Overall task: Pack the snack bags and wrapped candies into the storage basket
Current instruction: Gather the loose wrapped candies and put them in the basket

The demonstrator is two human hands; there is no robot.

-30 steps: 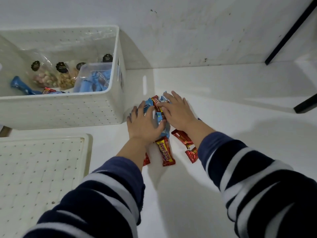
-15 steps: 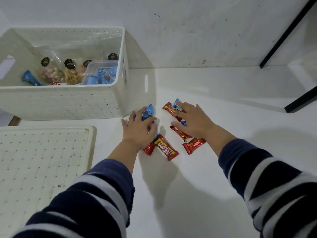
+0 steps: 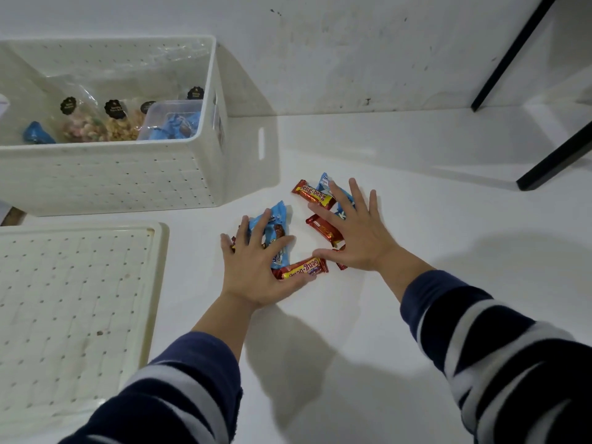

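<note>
Several wrapped candies lie on the white floor right of the white perforated basket. My left hand rests flat with fingers spread over a blue wrapper and touches a red bar. My right hand lies spread over another red bar and a blue wrapper; a further red bar lies beyond its fingers. Neither hand grips anything. Inside the basket are clear snack bags with black labels, a clear tub of blue candies and a blue wrapper.
The basket's white perforated lid lies flat at the left, below the basket. A white wall stands behind. Black furniture legs stand at the upper right.
Both hands have drawn back toward me and moved apart, spreading the heaped candies over the floor. The view has shifted, so the basket sits further left.
</note>
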